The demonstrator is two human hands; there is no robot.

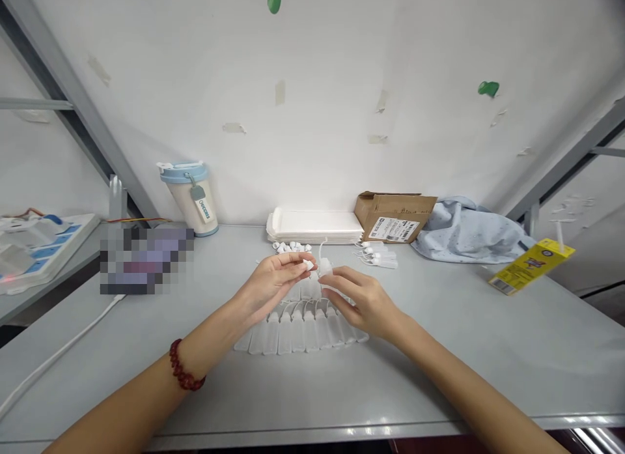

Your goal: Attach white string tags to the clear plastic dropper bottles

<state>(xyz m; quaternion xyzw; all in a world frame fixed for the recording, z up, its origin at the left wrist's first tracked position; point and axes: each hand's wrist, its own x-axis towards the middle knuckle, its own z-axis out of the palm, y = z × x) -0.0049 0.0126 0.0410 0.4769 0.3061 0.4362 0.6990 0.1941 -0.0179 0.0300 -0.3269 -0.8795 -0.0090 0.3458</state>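
Observation:
Pinched between the thumb and fingers of my left hand (pixel 278 279) is a small white cap (pixel 308 264). My right hand (pixel 359 297) grips a translucent white bottle (pixel 325 268) with a thin white strand rising at its top. The two hands hold these close together above the table. Below them several flat translucent bottles (pixel 297 333) lie fanned in a row, each with a thin strand at its neck. Behind my left hand sits a cluster of small white caps (pixel 291 247). A few capped bottles (pixel 377 253) lie behind my right hand.
White stacked trays (pixel 317 225) and an open cardboard box (pixel 395 216) stand against the wall. A lidded cup (pixel 190 197) and a blurred-out phone-like device (pixel 146 258) are at left. To the right are a blue cloth (pixel 469 229) and a yellow drink carton (pixel 530 266).

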